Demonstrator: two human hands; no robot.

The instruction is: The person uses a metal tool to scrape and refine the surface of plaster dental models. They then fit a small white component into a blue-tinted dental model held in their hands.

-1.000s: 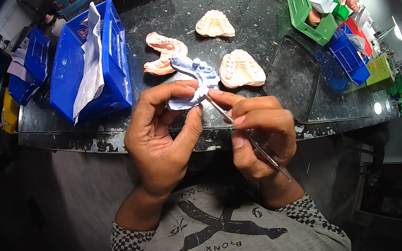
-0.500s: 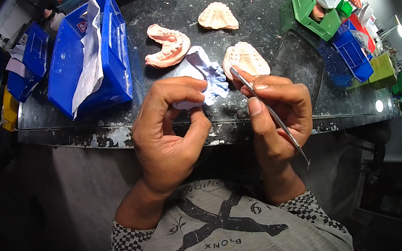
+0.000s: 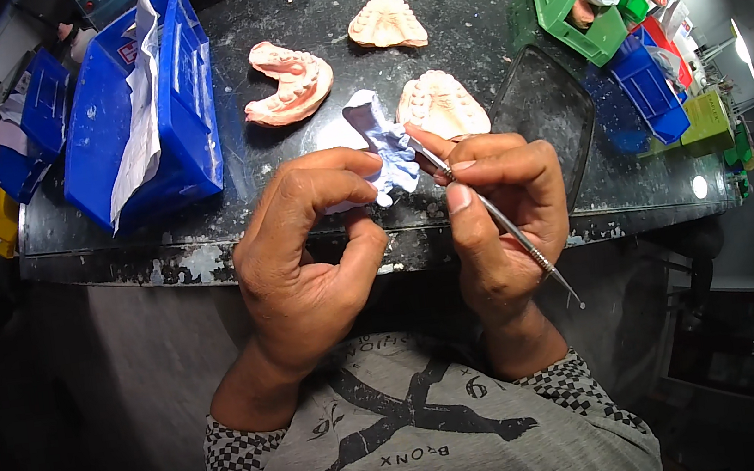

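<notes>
My left hand (image 3: 300, 253) pinches a pale blue dental cast (image 3: 395, 166) between thumb and fingers, over the front of the bench. Part of the cast is hidden behind those fingers. In my right hand (image 3: 512, 192) is a thin metal dental carver (image 3: 514, 234), held like a pen. Its upper end is at the cast's right edge, but whether it touches cannot be told. The lower end points down towards my body. Beyond my hands lie a pink horseshoe-shaped cast (image 3: 290, 87), a peach cast (image 3: 387, 25) and a cream cast (image 3: 444, 107).
A large blue bin (image 3: 190, 108) with paper over its side stands on the left of the black bench (image 3: 313, 1). A dark tray (image 3: 558, 112) lies right of the casts. Farther right are a green bin (image 3: 596, 38) and a smaller blue bin (image 3: 649, 93).
The whole view has shifted, so the bench things sit farther left. The blue cast has turned slightly in my left hand. The carver's upper end has come closer to it.
</notes>
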